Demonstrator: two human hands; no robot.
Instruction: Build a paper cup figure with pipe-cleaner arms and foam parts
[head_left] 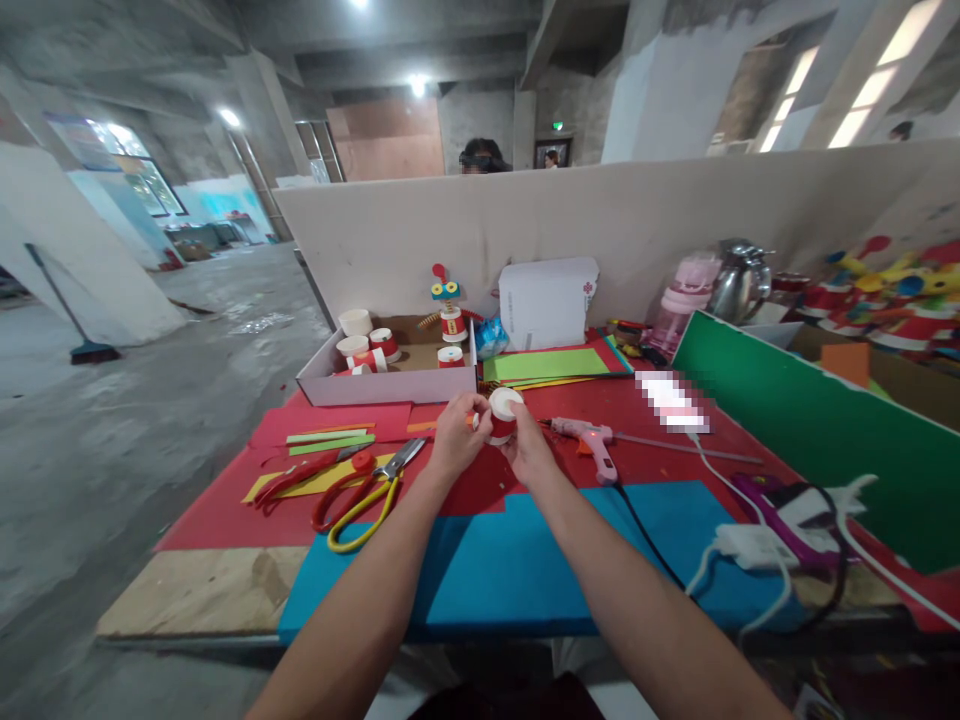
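Over the middle of the table, a small paper cup (505, 402) with a white top and a red band sits between my hands. My right hand (531, 448) is wrapped round the cup's right side, thumb near its rim. On the other side, my left hand (459, 432) is closed with thumb and finger pinched against or just beside the cup; a small pale bit shows at its fingertips, too small to name. A pink glue gun (592, 440) lies right of my hands. To the left are scissors (367, 500) with red and yellow handles and red-handled pliers (304, 475).
A white box (390, 388) holding several red-and-white cups stands at the back left, a small cup figure (450, 318) by it. Coloured paper strips (330, 438) lie left. A green-sided box (817, 430), a power strip (795, 530) and cables occupy the right.
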